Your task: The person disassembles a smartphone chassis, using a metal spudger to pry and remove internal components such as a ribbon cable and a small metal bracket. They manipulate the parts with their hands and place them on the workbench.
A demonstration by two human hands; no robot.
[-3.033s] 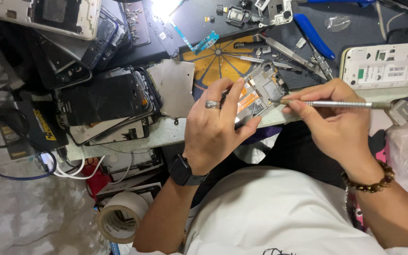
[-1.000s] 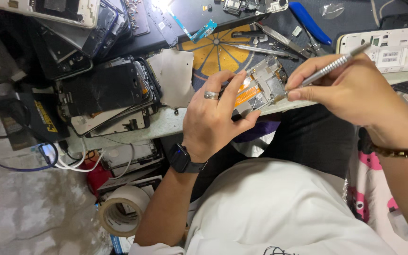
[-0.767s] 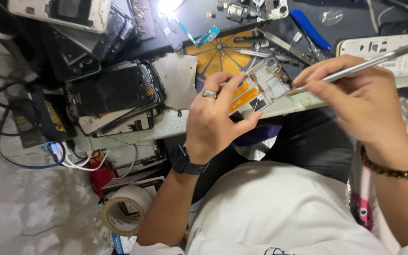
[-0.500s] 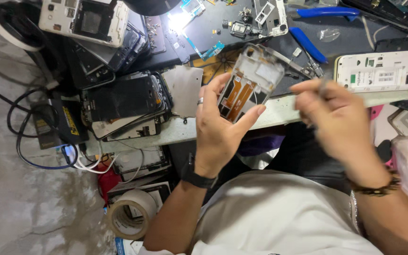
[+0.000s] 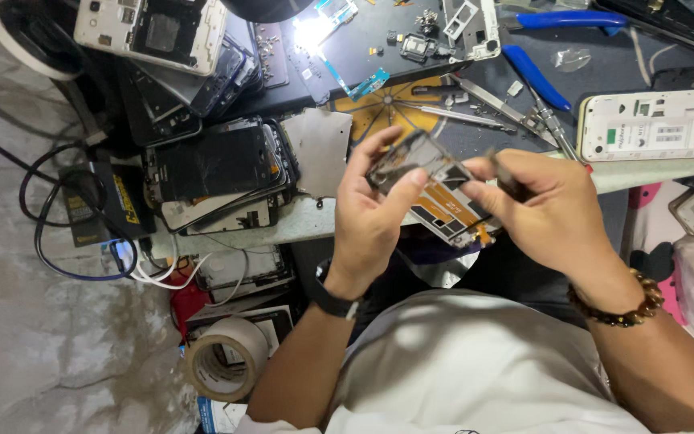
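Holding the stripped phone frame (image 5: 435, 189) up off the bench now, we've got it pinched in our left hand (image 5: 371, 213), thumb on the near face and fingertips curled over the far edge. A moment ago it sat lower by the bench edge with the metal tool poking at it; now it's lifted and turned. Our right hand (image 5: 544, 209) has closed in on the frame's right side, fingers curled tight around the thin dark tool (image 5: 508, 181), tip blurred so we can't tell if it touches. Looks like we're checking it over. Blue pliers (image 5: 536, 76) and a white phone back (image 5: 652, 124) sit beyond on the bench (image 5: 668, 173).
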